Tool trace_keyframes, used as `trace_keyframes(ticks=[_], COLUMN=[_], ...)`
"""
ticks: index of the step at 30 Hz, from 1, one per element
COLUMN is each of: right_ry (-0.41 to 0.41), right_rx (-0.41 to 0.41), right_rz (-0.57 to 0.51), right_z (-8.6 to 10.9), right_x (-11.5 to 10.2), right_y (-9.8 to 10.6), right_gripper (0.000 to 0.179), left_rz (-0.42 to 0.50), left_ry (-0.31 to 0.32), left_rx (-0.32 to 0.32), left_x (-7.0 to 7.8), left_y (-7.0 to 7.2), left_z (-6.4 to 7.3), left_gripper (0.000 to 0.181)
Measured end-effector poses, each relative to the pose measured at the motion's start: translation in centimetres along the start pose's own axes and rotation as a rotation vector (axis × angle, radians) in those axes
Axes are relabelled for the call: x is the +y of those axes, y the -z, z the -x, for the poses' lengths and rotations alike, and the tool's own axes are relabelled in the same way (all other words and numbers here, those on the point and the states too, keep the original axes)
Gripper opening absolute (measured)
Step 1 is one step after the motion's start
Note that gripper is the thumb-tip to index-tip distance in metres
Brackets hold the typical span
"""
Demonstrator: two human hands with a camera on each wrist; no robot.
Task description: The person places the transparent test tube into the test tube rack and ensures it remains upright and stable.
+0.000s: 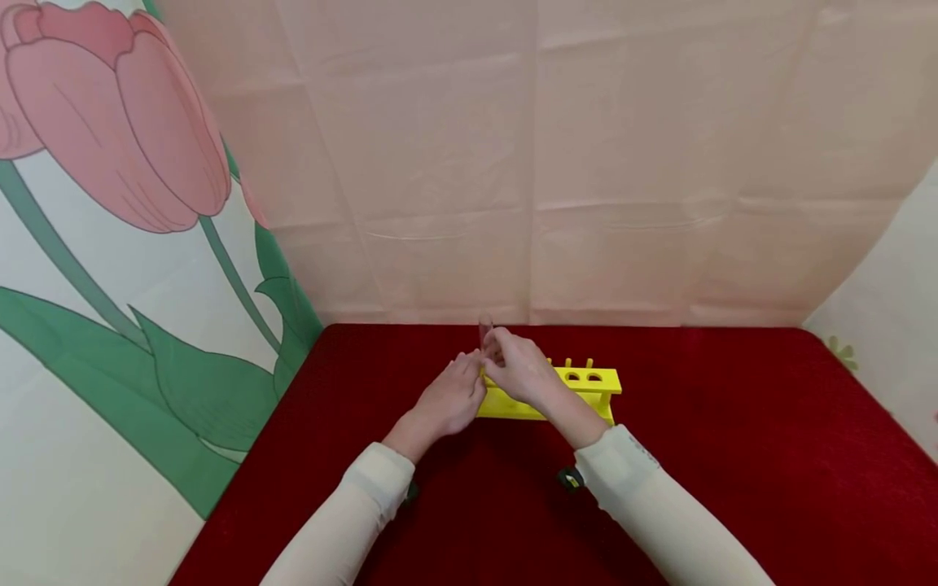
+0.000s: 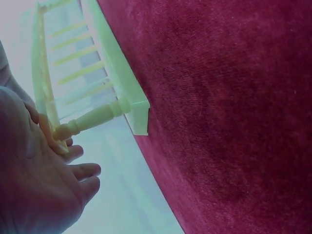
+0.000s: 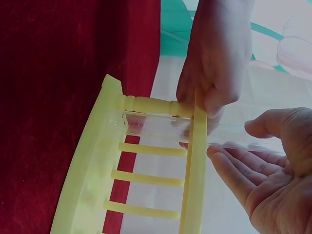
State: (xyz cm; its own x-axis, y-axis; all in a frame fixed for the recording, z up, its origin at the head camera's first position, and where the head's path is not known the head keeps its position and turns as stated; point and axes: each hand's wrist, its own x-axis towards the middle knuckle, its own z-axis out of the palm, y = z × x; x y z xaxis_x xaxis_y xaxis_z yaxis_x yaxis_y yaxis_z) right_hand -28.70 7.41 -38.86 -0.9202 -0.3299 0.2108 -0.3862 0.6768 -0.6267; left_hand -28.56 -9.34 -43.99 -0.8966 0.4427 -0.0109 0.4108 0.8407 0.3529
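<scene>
A yellow test tube rack [image 1: 607, 381] stands upright on the red cloth, with round holes in its top bar and several pegs behind. At its left end, my left hand [image 1: 453, 395] grips the top bar; in the right wrist view the thumb lies on one side and fingers on the other. A clear test tube [image 3: 156, 126] passes through the end hole, its rounded bottom near the rack's base. My right hand [image 1: 522, 370] holds the tube's upper part between thumb and fingers, above the bar. The right hand and forearm hide part of the rack in the head view.
Red cloth [image 1: 733, 456] covers the table. A pale pink sheet [image 1: 586, 163] hangs behind its far edge, and a tulip-printed sheet [image 1: 88, 268] hangs along the left. Small dark wrist devices [image 1: 571, 478] show under the sleeves.
</scene>
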Motion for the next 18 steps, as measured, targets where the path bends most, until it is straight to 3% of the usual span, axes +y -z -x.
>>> trace_keyframes(ticks=[10, 18], right_ry=[-0.018, -0.033], right_rx=[-0.004, 0.008], right_rz=[-0.003, 0.036], right_z=[0.3, 0.7], right_x=[0.2, 0.3], right_y=[0.5, 1.1], right_gripper=[0.028, 0.033], left_rz=[-0.012, -0.016], left_ry=[0.003, -0.01], left_rx=[-0.016, 0.017], left_x=[0.0, 0.1], left_y=[0.2, 0.2], left_z=[0.1, 0.3], left_gripper=[0.06, 0.058])
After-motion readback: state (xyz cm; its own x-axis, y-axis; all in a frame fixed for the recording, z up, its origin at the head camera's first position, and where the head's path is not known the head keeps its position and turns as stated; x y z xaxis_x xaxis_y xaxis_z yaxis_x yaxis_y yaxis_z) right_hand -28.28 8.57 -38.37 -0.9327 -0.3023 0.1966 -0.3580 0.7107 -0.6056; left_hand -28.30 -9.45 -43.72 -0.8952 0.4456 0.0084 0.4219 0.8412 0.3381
